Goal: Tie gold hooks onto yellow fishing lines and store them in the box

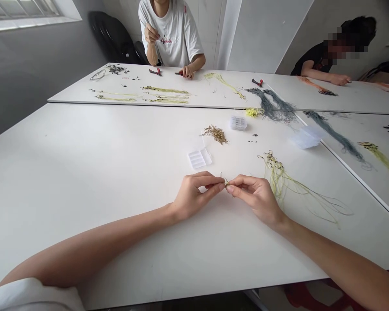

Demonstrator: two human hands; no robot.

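Observation:
My left hand [199, 192] and my right hand [256, 194] meet fingertip to fingertip just above the white table. Both pinch a small knotted piece of yellow-green cord [226, 182], from which a thin dark hook tip sticks up. The fingers cover most of it. To the right of my right hand lies a bundle of yellow-green cords [280, 172] with dark hooks at its upper end. Beyond my left hand rests an opened clear plastic box [199, 159] with compartments. A heap of small gold-coloured metal pieces [216, 134] is farther back.
A closed clear box [238, 123], clear plastic bags [306, 137] and grey-blue cord bundles [272, 106] lie farther off. Across the table [84, 181] one person in a white shirt [171, 34] handles thread. Another person [330, 65] leans over the table at the far right.

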